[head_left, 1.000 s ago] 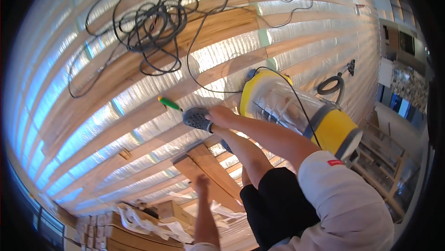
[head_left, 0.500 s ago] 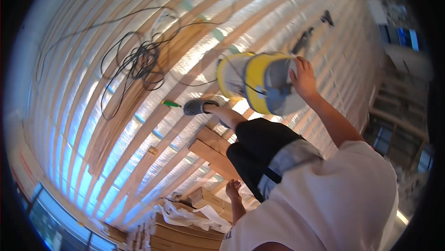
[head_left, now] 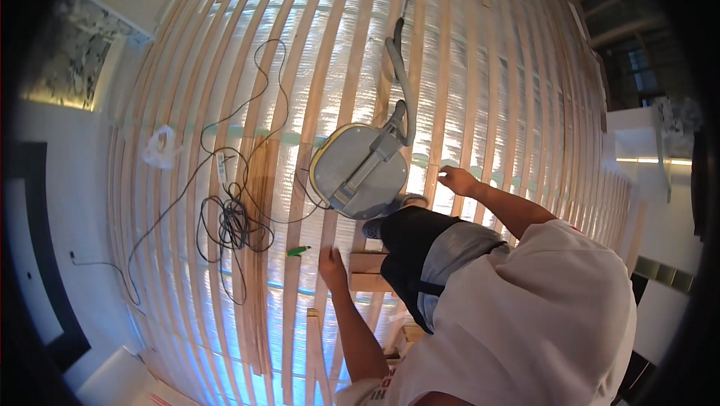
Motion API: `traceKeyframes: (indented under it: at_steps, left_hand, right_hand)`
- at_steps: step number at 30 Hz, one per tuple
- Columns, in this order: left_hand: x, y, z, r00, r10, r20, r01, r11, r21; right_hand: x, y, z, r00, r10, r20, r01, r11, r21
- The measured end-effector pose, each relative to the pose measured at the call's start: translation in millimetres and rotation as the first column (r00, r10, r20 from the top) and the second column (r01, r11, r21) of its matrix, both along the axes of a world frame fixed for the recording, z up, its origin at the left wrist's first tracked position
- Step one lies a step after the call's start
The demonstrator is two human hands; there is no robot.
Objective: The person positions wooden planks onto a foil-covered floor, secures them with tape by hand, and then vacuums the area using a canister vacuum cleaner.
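Grey-topped vacuum stands near both outstretched hands, held well apart.

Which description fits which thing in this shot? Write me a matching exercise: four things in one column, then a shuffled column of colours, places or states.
Things
1. Vacuum cleaner
2. Black cable
3. Small tool
4. Plastic bag

Descriptions
A. Green, lying just to the left of the left hand
B. White and crumpled, toward the left of the picture
C. Grey on top, with a hose attached
D. Lying partly in tangled loops

Right pairs: 1-C, 2-D, 3-A, 4-B
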State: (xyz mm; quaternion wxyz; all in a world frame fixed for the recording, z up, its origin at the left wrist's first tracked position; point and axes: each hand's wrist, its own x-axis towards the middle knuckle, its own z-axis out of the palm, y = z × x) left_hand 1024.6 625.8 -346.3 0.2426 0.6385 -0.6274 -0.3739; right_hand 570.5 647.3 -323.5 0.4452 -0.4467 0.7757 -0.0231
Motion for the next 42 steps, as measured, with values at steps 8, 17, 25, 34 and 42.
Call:
traceKeyframes:
  at_steps: [8, 17, 25, 34, 42]
  left_hand:
    - [-232.7, -136.3, 25.2, 0.926, -0.104, 0.362, 0.186, 0.962, -0.200]
    - [-350.4, -153.0, -26.8, 0.554, 0.185, 0.812, -0.217, 0.973, -0.074]
    - [-373.5, -159.1, -60.5, 0.372, 0.089, 0.924, -0.510, 0.851, 0.123]
    - [-388.1, -192.4, -60.3, 0.065, -0.094, 0.993, -0.407, 0.906, 0.113]
    - [-356.7, -184.2, -42.4, 0.153, -0.293, 0.944, -0.511, 0.794, 0.329]
  right_hand:
    - [-150.0, 90.7, -15.2, 0.984, -0.164, -0.074, 0.172, 0.978, 0.114]
    - [-350.2, 2.1, -188.2, 0.933, -0.348, 0.091, 0.336, 0.933, 0.126]
    - [-437.4, -287.7, -366.2, 0.998, 0.001, -0.067, -0.005, 0.999, -0.047]
    - [-430.2, -557.1, -507.8, 0.630, -0.582, 0.514, 0.739, 0.653, -0.166]
    - [-432.5, -518.7, -462.2, 0.818, -0.540, 0.197, 0.572, 0.735, -0.364]
